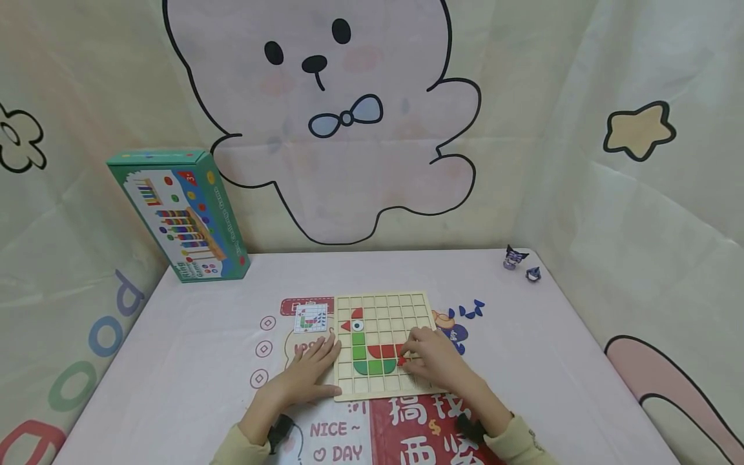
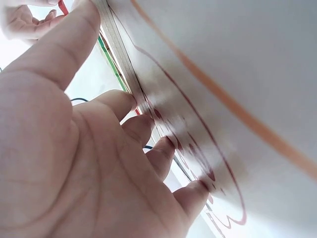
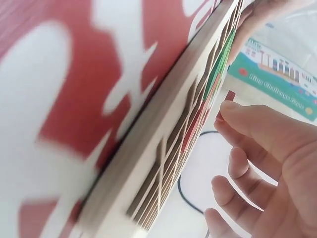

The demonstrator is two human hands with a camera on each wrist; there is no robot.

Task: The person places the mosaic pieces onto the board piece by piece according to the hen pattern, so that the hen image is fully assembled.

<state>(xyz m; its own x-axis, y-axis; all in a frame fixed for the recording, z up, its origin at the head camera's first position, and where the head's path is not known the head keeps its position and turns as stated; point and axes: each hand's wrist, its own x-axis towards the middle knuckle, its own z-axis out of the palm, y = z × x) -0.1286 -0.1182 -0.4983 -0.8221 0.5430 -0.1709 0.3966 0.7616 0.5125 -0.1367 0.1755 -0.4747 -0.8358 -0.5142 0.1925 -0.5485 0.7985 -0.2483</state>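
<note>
- Head view: we see the wooden grid board (image 1: 384, 344) flat on the table (image 1: 174, 361), just in front of the person. The left hand (image 1: 312, 369) lies flat with fingers straight, fingertips against the board's left edge, bracing it and gripping nothing.
- The right hand (image 1: 427, 359) sits over the board's lower right cells, fingers curled, pinching a small red piece (image 1: 401, 354) at the end of the row of red pieces (image 1: 380, 351). Green pieces (image 1: 372, 366) sit below that row.
- A pattern card (image 1: 310, 318) lies just beside the board's top left corner; a green box (image 1: 177, 214) stands well apart at the back left.
- Left wrist view: the left hand (image 2: 79, 163) is wide open, thumb and fingertips touching the board's layered edge (image 2: 121, 57). Nothing is held.
- Right wrist view: the right hand (image 3: 270, 163) has its fingers bent, with the thumb tip on the small red piece (image 3: 224, 104) just off the board edge (image 3: 163, 144). The frame is blurred, so we can't confirm the opposing finger here.
- Handling judgement: the piece looks like thin rigid wood, very light, with smooth painted faces, so it is likely to slip. We'd pinch it by the side edges with fingertips.
- The board looks stiff and light enough to slide, hence the flat-hand brace at its edge. Seated pieces look loose and could pop out if the board is jolted.
</note>
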